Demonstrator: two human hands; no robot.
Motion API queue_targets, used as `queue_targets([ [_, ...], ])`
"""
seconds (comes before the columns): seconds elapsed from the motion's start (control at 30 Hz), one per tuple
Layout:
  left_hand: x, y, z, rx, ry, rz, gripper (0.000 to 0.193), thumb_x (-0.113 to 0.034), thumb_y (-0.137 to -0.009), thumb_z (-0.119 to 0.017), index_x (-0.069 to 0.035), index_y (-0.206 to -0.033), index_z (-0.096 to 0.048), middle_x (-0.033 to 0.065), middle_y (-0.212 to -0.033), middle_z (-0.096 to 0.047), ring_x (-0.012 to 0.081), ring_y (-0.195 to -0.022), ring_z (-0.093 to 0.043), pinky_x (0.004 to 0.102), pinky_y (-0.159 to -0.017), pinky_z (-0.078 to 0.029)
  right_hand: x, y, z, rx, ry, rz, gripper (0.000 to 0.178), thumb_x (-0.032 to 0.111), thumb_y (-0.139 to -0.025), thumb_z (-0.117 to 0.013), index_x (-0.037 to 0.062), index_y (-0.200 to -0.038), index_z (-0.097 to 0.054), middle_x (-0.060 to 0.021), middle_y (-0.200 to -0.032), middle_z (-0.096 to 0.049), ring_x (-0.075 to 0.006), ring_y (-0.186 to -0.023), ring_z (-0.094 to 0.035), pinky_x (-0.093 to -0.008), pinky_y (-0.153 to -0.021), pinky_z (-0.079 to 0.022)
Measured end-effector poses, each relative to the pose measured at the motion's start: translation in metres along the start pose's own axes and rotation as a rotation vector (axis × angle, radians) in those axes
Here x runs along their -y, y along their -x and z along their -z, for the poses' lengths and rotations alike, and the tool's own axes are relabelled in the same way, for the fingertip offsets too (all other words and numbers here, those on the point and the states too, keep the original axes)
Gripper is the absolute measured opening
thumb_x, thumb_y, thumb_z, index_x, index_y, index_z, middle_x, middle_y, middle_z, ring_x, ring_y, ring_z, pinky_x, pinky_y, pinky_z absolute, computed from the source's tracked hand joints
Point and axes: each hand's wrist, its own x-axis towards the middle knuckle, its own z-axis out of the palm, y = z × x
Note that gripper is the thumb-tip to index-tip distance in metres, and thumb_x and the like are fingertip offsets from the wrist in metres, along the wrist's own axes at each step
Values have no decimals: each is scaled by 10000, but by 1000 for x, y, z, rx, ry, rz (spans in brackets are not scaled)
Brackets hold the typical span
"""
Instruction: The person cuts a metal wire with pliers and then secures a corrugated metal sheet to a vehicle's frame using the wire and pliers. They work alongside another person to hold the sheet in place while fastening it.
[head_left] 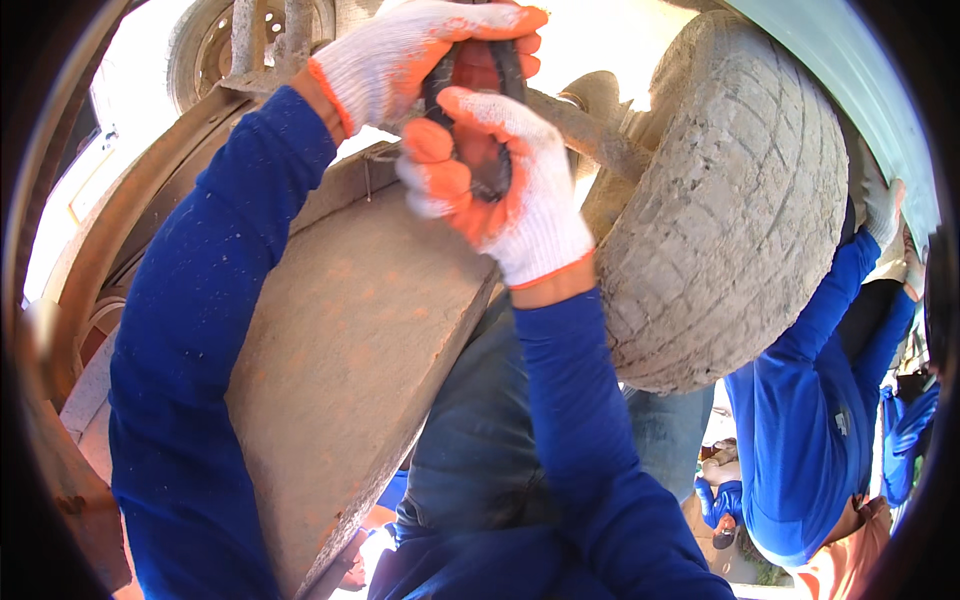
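Observation:
Both my hands wear white knitted gloves with orange coated palms and fingers. At the top middle, my left hand (425, 45) is closed around the upper part of an oblong piece with a thick black rim and a reddish-brown middle (475, 70). My right hand (510, 180), just below it, has its thumb and fingers wrapped round the lower part of the same piece. Motion blur and the gloves hide some of it, so its exact kind cannot be made out. A dusty grey-brown slab-like panel (350, 290) lies beneath my forearms.
A large mud-caked tyre (725, 210) stands to the right of my hands, with an axle-like bar (590, 130) running into it. Another wheel (210, 50) is at the upper left. Rusty frame rails (110, 220) curve along the left. A co-worker in blue (810, 430) is at the right.

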Motion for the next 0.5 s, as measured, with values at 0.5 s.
queue_targets([
  [0.5,17,-35,-54,-523,28,-19,350,-353,-1004,-767,-65,-847,-646,44,-799,-630,170,-744,-653,337,-728,-528,11,20,-16,-641,1297,231,662,403,-947,-763,-94,-1326,-545,-291,-1156,-734,-423,-1023,-770,-466,-859,-646],
])
